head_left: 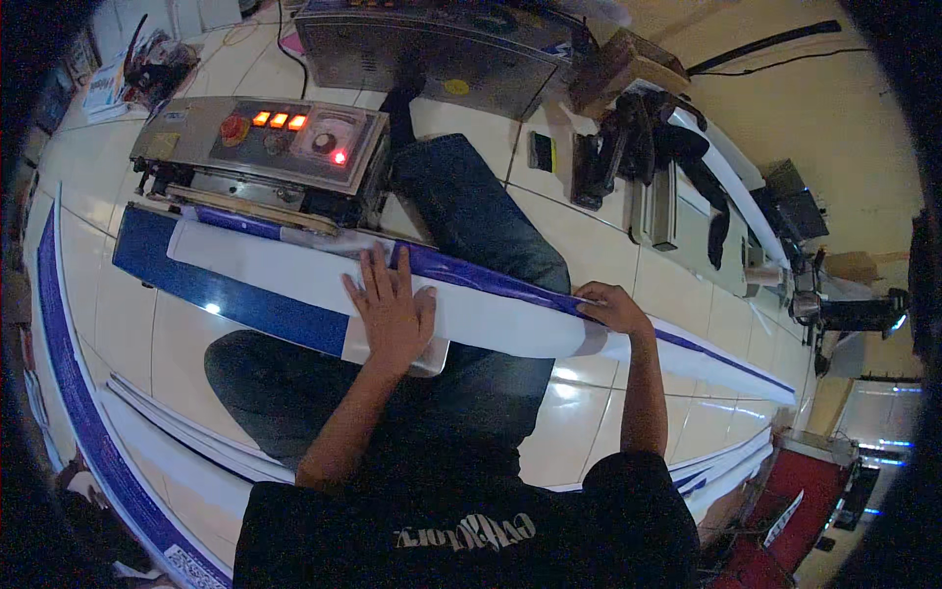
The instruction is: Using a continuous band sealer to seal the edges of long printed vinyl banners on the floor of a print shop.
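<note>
Pale floor tiles (pixel 608 236) spread around a metal machine (pixel 265 142) with a sloping control panel; "in front" below means its side facing the person. The person sits in front of the machine, in a black shirt (pixel 373 510) and dark trousers (pixel 481 216), one leg bent along the machine's right side. A long white sheet (pixel 510 319) with a purple edge lies across the machine's front, its purple side toward the machine, and stretches well off to the machine's right. A purple strip with white borders (pixel 93 393) curves along the floor to the machine's left and in front of it. A grey metal cabinet (pixel 432 64) stands behind the machine. A blue shelf (pixel 265 304) juts from the machine's front, under the sheet's left part. The left hand (pixel 391 309), in front of the machine's right end, lies palm down on the sheet, fingers spread. The right hand (pixel 613 306), farther to the machine's right, pinches the sheet's purple edge between thumb and fingers. On the machine's panel are a red knob (pixel 234 129) and three glowing orange switches (pixel 279 121).
</note>
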Available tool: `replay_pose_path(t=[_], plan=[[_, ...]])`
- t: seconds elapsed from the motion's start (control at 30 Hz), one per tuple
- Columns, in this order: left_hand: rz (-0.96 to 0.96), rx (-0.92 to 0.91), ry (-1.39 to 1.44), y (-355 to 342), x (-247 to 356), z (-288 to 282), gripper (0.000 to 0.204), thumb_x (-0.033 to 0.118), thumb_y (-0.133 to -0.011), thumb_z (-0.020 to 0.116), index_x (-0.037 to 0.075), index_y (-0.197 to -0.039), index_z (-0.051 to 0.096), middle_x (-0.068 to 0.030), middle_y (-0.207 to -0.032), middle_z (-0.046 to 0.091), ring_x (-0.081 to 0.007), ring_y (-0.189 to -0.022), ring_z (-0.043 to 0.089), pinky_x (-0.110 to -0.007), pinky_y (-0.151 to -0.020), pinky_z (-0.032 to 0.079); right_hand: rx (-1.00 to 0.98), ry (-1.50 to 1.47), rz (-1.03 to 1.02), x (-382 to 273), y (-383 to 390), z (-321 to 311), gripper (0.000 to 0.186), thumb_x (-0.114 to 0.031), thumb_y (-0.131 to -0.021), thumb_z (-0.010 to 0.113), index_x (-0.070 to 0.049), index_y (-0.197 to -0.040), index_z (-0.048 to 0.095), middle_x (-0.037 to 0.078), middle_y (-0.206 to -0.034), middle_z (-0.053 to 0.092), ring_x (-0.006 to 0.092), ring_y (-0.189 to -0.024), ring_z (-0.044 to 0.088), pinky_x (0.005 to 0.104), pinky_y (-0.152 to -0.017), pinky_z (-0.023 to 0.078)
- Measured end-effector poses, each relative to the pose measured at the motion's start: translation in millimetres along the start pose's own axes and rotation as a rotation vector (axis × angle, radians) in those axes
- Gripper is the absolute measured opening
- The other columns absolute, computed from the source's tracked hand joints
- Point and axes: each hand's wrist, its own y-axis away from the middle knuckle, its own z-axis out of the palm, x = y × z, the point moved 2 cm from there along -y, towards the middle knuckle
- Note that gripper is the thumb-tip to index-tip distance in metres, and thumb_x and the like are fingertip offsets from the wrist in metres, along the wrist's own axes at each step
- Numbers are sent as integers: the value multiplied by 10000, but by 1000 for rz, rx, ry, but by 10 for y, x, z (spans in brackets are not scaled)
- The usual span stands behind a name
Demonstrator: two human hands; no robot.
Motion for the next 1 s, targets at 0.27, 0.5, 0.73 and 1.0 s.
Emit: replay_pose_path(t=[0.27, 0.5, 0.73, 1.0], plan=[[-14, -34, -18, -3, 13, -34, 661, 390, -927, 477, -21, -1429, 352, -261, -1523, 214, -463, -1428, 115, -682, -1094, 13, 29, 56, 39, 93, -90, 74, 218, -202, -897, 671, -4, -987, 670, 74, -827, 673, 142, -756, 600, 310, -721, 501], [3, -3, 5, 12, 18, -18, 664, 379, -913, 489, -12, -1431, 348, -260, -1519, 226, -474, -1417, 144, -684, -1091, 21, 11, 78, 26, 99, -135, 73, 175, -144, -875, 685, 1, -970, 661, 58, -815, 669, 120, -763, 596, 286, -720, 500], [-12, -23, 57, -5, 37, -43, 626, 391, -923, 501, 4, -1406, 404, -284, -1489, 260, -466, -1416, 150, -703, -1080, 47, 63, 21, 18, -2, -164, 92, 179, -118, -839, 719, -5, -965, 660, 45, -817, 669, 111, -756, 592, 282, -710, 497], [154, -38, 116, 42, 68, -71, 598, 358, -870, 588, 37, -1360, 473, -272, -1467, 297, -466, -1392, 204, -694, -1085, 71, 117, 58, -7, -69, -166, 118, 200, -155, -842, 724, -6, -969, 685, 55, -843, 688, 126, -774, 618, 292, -731, 514]])
